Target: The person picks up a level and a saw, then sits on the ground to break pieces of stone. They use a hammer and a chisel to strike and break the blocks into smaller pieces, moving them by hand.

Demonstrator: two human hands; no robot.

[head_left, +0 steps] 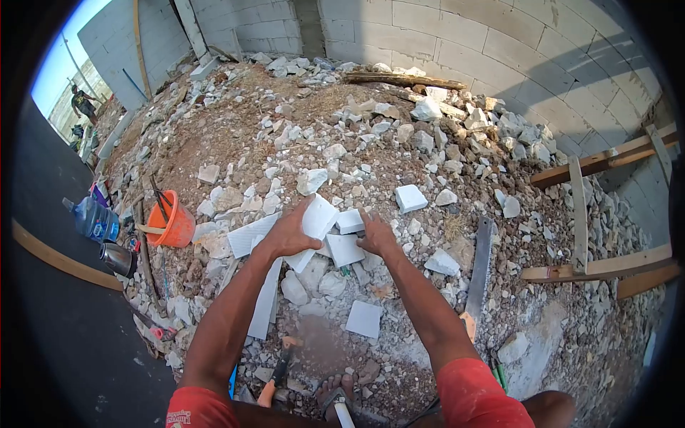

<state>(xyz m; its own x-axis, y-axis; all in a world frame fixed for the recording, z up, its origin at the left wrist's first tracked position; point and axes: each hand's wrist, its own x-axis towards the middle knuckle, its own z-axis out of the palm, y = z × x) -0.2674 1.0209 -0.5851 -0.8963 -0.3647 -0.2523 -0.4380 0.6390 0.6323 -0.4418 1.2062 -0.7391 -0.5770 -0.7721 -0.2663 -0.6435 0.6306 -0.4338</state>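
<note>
Right of orange bucket (180,227), gripping large block (320,216) in left hand (288,232), touching small block (349,222) with opened right hand (379,237); best steadying from outer sides.

The person wears a red shirt; its left sleeve (208,408) is at 7 o'clock and its right sleeve (474,392) at 5 o'clock. On the left one is small pale lettering, in more than one line, too small to read surely. Both forearms are bare, and so are the left hand (289,232) and the right hand (377,235). At 6 o'clock, bare toes (335,386) show. Between 4 and 5 o'clock is a bare, rounded knee (551,409).
</note>
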